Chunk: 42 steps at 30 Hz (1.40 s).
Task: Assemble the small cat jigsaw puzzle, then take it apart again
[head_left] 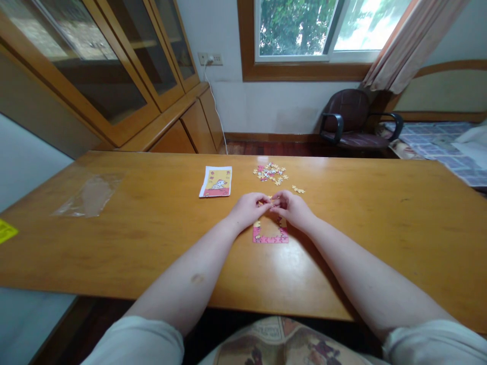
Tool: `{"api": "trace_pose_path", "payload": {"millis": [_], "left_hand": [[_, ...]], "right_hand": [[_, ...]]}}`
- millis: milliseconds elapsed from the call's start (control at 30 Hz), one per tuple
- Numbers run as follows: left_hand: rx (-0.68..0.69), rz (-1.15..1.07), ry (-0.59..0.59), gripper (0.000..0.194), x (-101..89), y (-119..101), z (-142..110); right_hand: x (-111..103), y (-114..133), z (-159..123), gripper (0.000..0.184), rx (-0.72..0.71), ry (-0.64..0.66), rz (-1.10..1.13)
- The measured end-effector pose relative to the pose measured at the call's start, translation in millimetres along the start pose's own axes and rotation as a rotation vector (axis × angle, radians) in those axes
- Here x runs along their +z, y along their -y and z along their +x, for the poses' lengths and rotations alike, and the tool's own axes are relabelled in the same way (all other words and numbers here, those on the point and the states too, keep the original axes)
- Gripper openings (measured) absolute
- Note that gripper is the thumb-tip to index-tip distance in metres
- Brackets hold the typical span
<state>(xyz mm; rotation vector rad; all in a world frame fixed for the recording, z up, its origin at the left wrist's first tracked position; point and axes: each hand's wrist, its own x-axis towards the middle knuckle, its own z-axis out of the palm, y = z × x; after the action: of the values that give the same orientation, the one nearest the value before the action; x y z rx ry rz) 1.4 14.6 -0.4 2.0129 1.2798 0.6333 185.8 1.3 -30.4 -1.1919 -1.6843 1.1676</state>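
My left hand (251, 208) and right hand (294, 209) meet over a jigsaw border (271, 240), loose pieces (269, 173) beyond; fingers curl nearly closed, their grip I cannot tell.

Surface (163, 218): was smooth, glossy wood
Clear bag (91, 196): was thin, crinkled, shiny plastic
Picture sheet (218, 181): looked like smooth paper
Puzzle frame (271, 240): looked like printed card
Curtain (414, 45): was matt cloth
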Motion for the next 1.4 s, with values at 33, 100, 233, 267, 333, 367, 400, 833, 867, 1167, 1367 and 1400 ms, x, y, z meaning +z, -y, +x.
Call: {"api": "trace_pose_path", "payload": {"millis": [33,100,233,267,333,367,400,833,867,1167,1367,1400], "left_hand": [[-0.058,-0.032,-0.032,0.019,-1.2,1.9,1.1],[-0.194,-0.106,-0.111,0.019,-5.6,7.1,3.8],[-0.373,-0.137,-0.173,0.019,-17.2,19.8,7.8],[-0.391,-0.121,-0.171,0.019,-19.1,22.7,8.2],[-0.392,-0.075,-0.164,0.018,-21.0,27.8,8.8],[-0.384,-0.047,-0.162,0.018,-21.0,29.8,8.9],[-0.372,-0.019,-0.158,0.018,-20.5,31.4,8.9],[-0.325,0.177,-0.135,0.021,-8.9,36.4,10.6],[-0.329,0.186,-0.139,0.022,-8.1,35.7,10.8],[-0.374,0.256,-0.144,0.02,-7.3,21.9,9.4],[-0.365,0.248,-0.14,0.02,-6.9,23.1,9.4],[-0.361,0.247,-0.137,0.02,-7.0,22.8,9.2]], "right_hand": [[-1.0,1.2,-0.6,0.027,-0.03,-0.03,-0.049],[-5.6,3.3,-1.7,0.024,-0.093,-0.113,-0.197],[-18.3,5.2,-2.9,0.022,-0.144,-0.229,-0.482],[-20.4,5.5,-2.8,0.022,-0.15,-0.227,-0.524],[-22.0,6.6,-2.1,0.023,-0.185,-0.164,-0.598],[-21.5,7.6,-1.6,0.024,-0.218,-0.106,-0.639],[-20.4,8.7,-1.2,0.026,-0.256,-0.04,-0.684],[-1.8,9.7,-3.9,0.054,-0.211,0.145,-1.088],[-1.3,9.7,-3.8,0.055,-0.211,0.148,-1.089],[0.3,8.6,-3.5,0.058,-0.219,0.164,-1.092],[0.2,9.4,-3.7,0.059,-0.214,0.175,-1.088],[0.2,9.4,-3.7,0.059,-0.213,0.177,-1.087]]}}
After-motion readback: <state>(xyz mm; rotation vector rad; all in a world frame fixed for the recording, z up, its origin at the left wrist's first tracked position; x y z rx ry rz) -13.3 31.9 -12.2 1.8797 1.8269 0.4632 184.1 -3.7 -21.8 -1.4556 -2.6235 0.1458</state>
